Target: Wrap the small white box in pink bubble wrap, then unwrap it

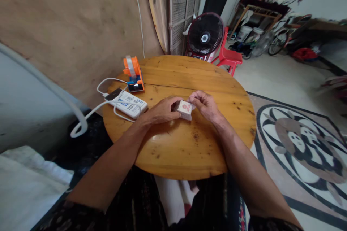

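A small white box with red print [185, 108] is held just above or on the wooden table by my left hand [164, 111]. The thumb and fingers grip its left side. My right hand [204, 105] is closed in a pinch at the box's upper right edge. Something pale shows by those fingertips, too small to name. Left of my left hand lies a white power bank [130, 104] with white cables. Behind it stands an orange and blue tape dispenser [134, 75] with a roll of clear tape.
The round wooden table [184, 158] meets a wall on the left. A thick white cable [59, 94] hangs at the left. Beyond the table stand a fan [205, 38] and a red plastic chair [230, 55]. A bicycle [280, 39] is farther back.
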The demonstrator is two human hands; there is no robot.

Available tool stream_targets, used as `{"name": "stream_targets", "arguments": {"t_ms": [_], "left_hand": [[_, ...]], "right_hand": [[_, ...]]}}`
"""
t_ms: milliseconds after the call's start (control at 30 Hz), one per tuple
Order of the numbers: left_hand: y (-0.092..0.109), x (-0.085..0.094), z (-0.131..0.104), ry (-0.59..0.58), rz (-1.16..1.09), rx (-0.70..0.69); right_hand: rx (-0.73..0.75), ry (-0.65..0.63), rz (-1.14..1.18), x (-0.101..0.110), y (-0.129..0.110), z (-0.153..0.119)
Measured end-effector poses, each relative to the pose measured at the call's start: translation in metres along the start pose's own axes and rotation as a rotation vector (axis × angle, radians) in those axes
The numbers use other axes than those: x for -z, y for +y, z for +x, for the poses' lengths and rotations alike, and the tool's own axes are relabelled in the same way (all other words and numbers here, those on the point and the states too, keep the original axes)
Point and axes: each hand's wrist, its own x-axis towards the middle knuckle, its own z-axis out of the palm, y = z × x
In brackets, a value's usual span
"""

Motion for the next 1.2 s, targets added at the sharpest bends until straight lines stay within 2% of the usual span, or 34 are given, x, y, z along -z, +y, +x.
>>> {"name": "stream_targets", "arguments": {"t_ms": [300,767,1200], "left_hand": [[0.0031,0.0021,-0.0011,-0.015,0.017,0.004],[-0.0037,0.0025,0.0013,-0.044,0.064,-0.036],[0.0006,0.003,-0.001,-0.047,0.04,-0.027]], "right_hand": [[0.006,0.008,-0.028,0.0,-0.0024,-0.0009],[-0.024,-0.002,0.001,-0.0008,-0.0054,-0.0009],[-0.024,0.018,0.011,-0.0012,-0.0071,-0.0012]]}}
